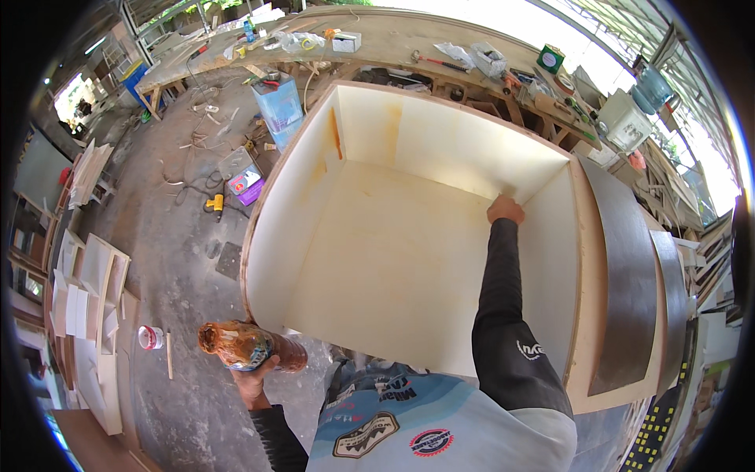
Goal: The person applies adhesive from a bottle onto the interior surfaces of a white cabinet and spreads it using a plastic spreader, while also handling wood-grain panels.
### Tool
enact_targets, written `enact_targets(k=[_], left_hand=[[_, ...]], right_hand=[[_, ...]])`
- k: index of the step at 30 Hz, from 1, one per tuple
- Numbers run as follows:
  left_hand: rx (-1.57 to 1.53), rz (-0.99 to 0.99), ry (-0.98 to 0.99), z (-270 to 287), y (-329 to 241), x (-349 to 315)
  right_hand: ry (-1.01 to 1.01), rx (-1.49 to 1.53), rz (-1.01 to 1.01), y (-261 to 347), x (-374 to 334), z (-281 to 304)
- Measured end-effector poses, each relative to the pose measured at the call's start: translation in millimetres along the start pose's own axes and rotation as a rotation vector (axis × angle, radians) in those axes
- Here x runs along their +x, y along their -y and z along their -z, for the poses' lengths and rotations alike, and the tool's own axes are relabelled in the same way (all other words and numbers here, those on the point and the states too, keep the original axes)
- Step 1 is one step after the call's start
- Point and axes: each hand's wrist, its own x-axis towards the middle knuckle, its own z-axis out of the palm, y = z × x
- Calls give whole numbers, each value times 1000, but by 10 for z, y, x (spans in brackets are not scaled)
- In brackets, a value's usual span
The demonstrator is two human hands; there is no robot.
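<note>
1. A left hand (253, 384), lower left of the frame, curls its fingers around a plastic bottle (271, 352), its open mouth toward the left edge.
2. Streaked in glossy orange-brown, the bottle looks light to moderate in weight, with thin walls likely to give under a squeeze. The coated neck may prove sticky or slippery; the cleaner lower body, where the hand grips, appears the better hold.
3. Filling the centre, a large open box (385, 259) shows smooth, pale inner panels, a raw wooden rim and brownish streaks near its upper-left corner. It looks stiff, bulky and heavy, best gripped by opposite rims; its panel faces could scuff.
4. Inside the box, right of centre, a right hand (505, 208) reaches toward the far corner, fingers curled. A blurred dark patch lies just beyond the knuckles; whether they hold something cannot be told.
5. At right, dark, smooth sheets (625, 283) lie beside the box, seemingly stiff and flat.
6. On the stained grey floor at left stand a small white-and-red tub (151, 337) and, farther up, a yellow drill (214, 206).
7. Across the top, a long wooden workbench (409, 35) carries a red-handled hammer (440, 60) and loose plastic bags.
</note>
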Motion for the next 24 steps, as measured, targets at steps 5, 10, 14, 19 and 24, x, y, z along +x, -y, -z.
enact_targets(k=[5, 10, 14, 19, 24], left_hand=[[25, 0, 13, 82, -39, -5], [-61, 38, 122, -202, -162, 127], [-82, 36, 93, -76, -262, 74], [-69, 11, 124, -31, -323, 80], [-72, 80, 154, -12, -269, 95]], right_hand=[[105, 23, 8, 1214, -66, -168], [-28, 111, 302, 2614, -184, -474], [-91, 69, 835, 3163, -1019, -243], [95, 6, 1276, 2457, -1973, -69], [254, 600, 938, 1830, -1758, 312]])
